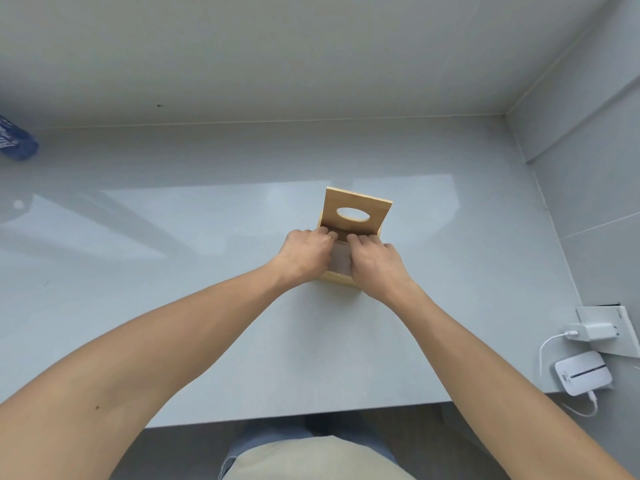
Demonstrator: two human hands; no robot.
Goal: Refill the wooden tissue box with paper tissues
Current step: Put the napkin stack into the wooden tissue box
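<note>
The wooden tissue box (337, 278) stands in the middle of the grey counter, its hinged lid (356, 206) with an oval hole raised upright at the far side. Inside the box lies a pale pack of paper tissues (340, 258), seen between my hands. My left hand (304, 254) rests on the left part of the pack, fingers curled down into the box. My right hand (375, 261) presses on the right part, fingers bent toward the lid hinge. Most of the pack and the box's side walls are hidden by my hands.
A blue package (15, 140) lies at the far left by the wall. At the right edge, a white charger (590, 331) is plugged into a wall socket, with a cable to a small white device (583, 373). The counter's front edge (294, 419) is near my body.
</note>
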